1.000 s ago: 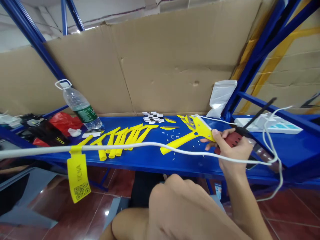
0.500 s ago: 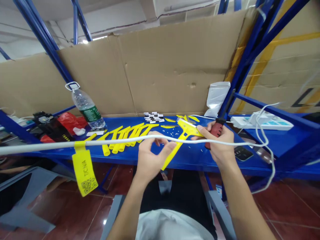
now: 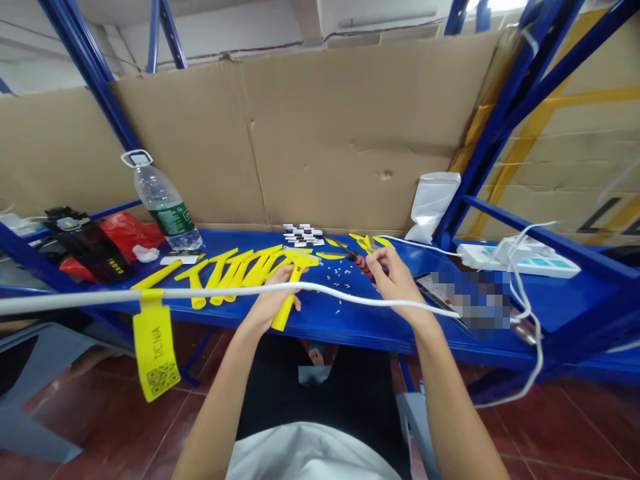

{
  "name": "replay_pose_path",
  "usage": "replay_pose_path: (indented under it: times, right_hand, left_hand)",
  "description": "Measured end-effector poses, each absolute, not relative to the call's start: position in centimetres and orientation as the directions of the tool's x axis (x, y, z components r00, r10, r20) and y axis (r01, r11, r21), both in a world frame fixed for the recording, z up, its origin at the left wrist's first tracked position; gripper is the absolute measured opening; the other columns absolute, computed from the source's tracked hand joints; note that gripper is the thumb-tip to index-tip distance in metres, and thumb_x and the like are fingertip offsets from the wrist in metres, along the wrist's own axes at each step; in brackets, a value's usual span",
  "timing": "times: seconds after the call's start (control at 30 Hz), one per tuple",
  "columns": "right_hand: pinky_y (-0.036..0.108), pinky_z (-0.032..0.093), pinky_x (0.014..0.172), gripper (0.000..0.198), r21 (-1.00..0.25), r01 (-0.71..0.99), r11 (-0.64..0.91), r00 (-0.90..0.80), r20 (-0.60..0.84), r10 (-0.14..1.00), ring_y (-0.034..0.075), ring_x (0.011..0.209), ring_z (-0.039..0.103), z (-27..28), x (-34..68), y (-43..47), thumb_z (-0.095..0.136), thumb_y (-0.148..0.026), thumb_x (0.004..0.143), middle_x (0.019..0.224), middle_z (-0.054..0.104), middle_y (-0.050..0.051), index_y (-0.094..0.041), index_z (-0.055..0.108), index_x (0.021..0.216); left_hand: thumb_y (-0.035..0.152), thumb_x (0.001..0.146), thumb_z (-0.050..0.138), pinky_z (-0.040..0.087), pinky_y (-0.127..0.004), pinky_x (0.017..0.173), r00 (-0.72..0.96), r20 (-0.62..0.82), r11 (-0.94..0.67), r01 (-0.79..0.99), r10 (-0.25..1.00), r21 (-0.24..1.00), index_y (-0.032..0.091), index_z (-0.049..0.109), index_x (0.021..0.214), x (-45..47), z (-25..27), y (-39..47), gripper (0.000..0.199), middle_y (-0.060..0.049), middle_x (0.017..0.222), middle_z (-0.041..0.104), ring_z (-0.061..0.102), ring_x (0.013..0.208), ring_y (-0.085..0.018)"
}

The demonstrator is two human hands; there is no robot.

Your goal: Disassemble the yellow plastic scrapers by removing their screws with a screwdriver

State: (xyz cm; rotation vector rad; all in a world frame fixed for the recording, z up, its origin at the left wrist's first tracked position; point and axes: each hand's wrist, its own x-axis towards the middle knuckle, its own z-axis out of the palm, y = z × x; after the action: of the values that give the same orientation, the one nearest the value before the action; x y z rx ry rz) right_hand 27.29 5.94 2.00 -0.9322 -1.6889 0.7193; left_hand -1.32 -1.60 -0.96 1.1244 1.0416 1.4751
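My left hand (image 3: 273,303) is wrapped round the handle of a yellow T-shaped scraper (image 3: 296,272), its wide head pointing away from me. My right hand (image 3: 395,283) is closed at the handle of a red and black screwdriver (image 3: 361,262), whose shaft points to the far left, low over the table. The fingertips partly hide the handle's end. Just beyond them lie small yellow pieces (image 3: 359,239). Many small screws (image 3: 340,270) are scattered between my hands. To the left of my left hand, several yellow scraper handles (image 3: 217,272) lie in a row.
A white cable (image 3: 200,293) with a yellow tag (image 3: 156,353) crosses the view. Stacked black-and-white pieces (image 3: 303,235) lie at the back. On the left stand a water bottle (image 3: 167,210) and a black bottle (image 3: 87,243). A phone (image 3: 440,293) and a power strip (image 3: 530,260) lie right.
The scraper has passed from my right hand to my left and moved left. My right hand has lowered towards the table with the screwdriver, which now points to the far left.
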Motion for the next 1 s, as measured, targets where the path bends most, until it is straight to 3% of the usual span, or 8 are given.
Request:
replay_pose_path:
  times: [0.13,0.27,0.53,0.63,0.77,0.9,1.0]
  right_hand:
    - [0.037,0.053,0.077,0.042,-0.784,0.288,0.551,-0.132,0.537,0.833,0.022,0.080,0.071,2.2,28.1,6.5,0.082,-0.067,0.096,0.087,0.079,0.004,-0.025,0.079,0.094]
    - [0.037,0.055,0.075,0.042,-0.783,0.242,0.573,-0.006,0.589,0.808,0.022,0.077,0.068,2.6,27.9,6.3,0.095,-0.063,0.085,0.079,0.075,0.001,-0.025,0.085,0.100]
    - [0.047,0.063,0.095,0.038,-0.775,0.236,0.586,-0.065,0.590,0.805,0.028,0.091,0.080,1.9,27.5,6.5,0.091,-0.061,0.092,0.095,0.087,0.004,-0.028,0.082,0.108]
    - [0.046,0.062,0.094,0.037,-0.767,0.271,0.582,-0.077,0.585,0.807,0.027,0.090,0.079,1.6,27.4,6.7,0.091,-0.061,0.092,0.093,0.086,0.004,-0.028,0.083,0.107]
    - [0.044,0.061,0.088,0.037,-0.761,0.301,0.574,-0.055,0.587,0.807,0.027,0.086,0.076,1.7,27.2,6.7,0.092,-0.060,0.089,0.088,0.083,0.003,-0.027,0.084,0.105]
    - [0.047,0.062,0.095,0.039,-0.770,0.281,0.573,-0.074,0.578,0.813,0.028,0.093,0.079,1.8,27.2,6.4,0.091,-0.062,0.092,0.095,0.086,0.005,-0.028,0.082,0.108]
    - [0.049,0.062,0.097,0.040,-0.769,0.282,0.574,-0.075,0.579,0.812,0.029,0.093,0.079,1.7,27.3,6.5,0.091,-0.063,0.092,0.098,0.087,0.005,-0.028,0.082,0.109]
  left_hand:
    - [0.027,0.093,0.094,0.064,-0.027,0.062,-0.057,0.127,-0.135,-0.171,0.990,0.976,0.019,0.059,0.160,-2.1,-1.6,-1.4,0.076,-0.028,0.170,0.063,0.083,0.127,-0.041]
    - [0.024,0.092,0.095,0.064,-0.026,0.063,-0.119,0.125,-0.140,-0.127,0.985,0.982,0.020,0.061,0.161,-2.2,-2.5,-1.4,0.077,-0.026,0.173,0.061,0.085,0.122,-0.038]
    - [0.020,0.089,0.096,0.062,-0.022,0.057,-0.138,0.111,-0.130,-0.135,0.984,0.982,0.021,0.064,0.160,-2.0,-3.2,-1.1,0.078,-0.026,0.180,0.052,0.085,0.118,-0.035]
    - [0.023,0.089,0.097,0.062,-0.024,0.056,-0.155,0.109,-0.125,-0.099,0.982,0.987,0.022,0.064,0.164,-1.9,-3.2,-1.2,0.082,-0.025,0.185,0.045,0.085,0.115,-0.034]
    - [0.027,0.091,0.097,0.063,-0.026,0.059,-0.152,0.101,-0.110,-0.057,0.983,0.992,0.023,0.059,0.171,-1.8,-3.1,-1.4,0.088,-0.024,0.173,0.061,0.086,0.108,-0.031]
    - [0.030,0.093,0.096,0.061,-0.027,0.059,-0.134,0.090,-0.099,-0.056,0.987,0.994,0.018,0.057,0.169,-1.7,-2.9,-1.4,0.087,-0.023,0.147,0.077,0.084,0.091,-0.025]
    - [0.034,0.089,0.099,0.057,-0.026,0.057,-0.121,0.125,-0.136,-0.084,0.985,0.987,0.018,0.060,0.162,-1.6,-2.9,-1.4,0.085,-0.021,0.142,0.078,0.084,0.099,-0.029]
